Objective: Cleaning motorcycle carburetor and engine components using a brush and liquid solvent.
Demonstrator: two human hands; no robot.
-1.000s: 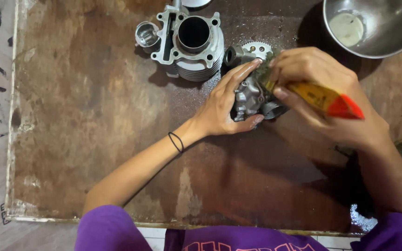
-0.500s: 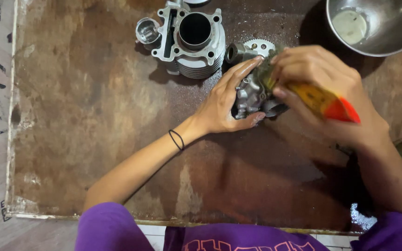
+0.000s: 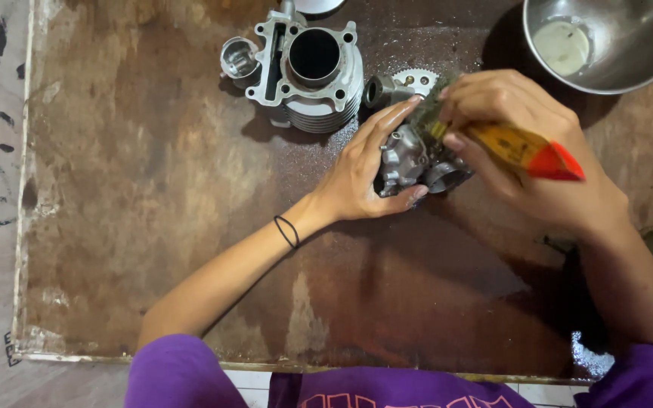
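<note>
Hands meet right of the frame's centre in the head view, over a stained brown metal sheet (image 3: pixel 153 227) that fills most of the picture. The left hand (image 3: pixel 368 170) is curled around the near and left sides of a small grey cast-metal engine part (image 3: pixel 413 159), fingers stretched up its left edge and thumb under it, so it has hold of the part. The right hand (image 3: pixel 530 151) is closed around a brush with a yellow wooden handle and a red tip (image 3: pixel 527 149); its dark bristles touch the top of the cast part, just under the fingertips. A thin black band (image 3: pixel 287 231) circles the left wrist.

Above the left hand, at the upper middle of the frame, stands a silver finned engine cylinder block with a round bore (image 3: pixel 311 64), with a small silver piston (image 3: pixel 238 57) touching its left side. A flat toothed sprocket (image 3: pixel 416 79) lies just right of the block. A stainless steel bowl holding a little pale liquid (image 3: pixel 644 45) sits in the upper right corner. Purple sleeves (image 3: pixel 183 374) show along the bottom edge.
</note>
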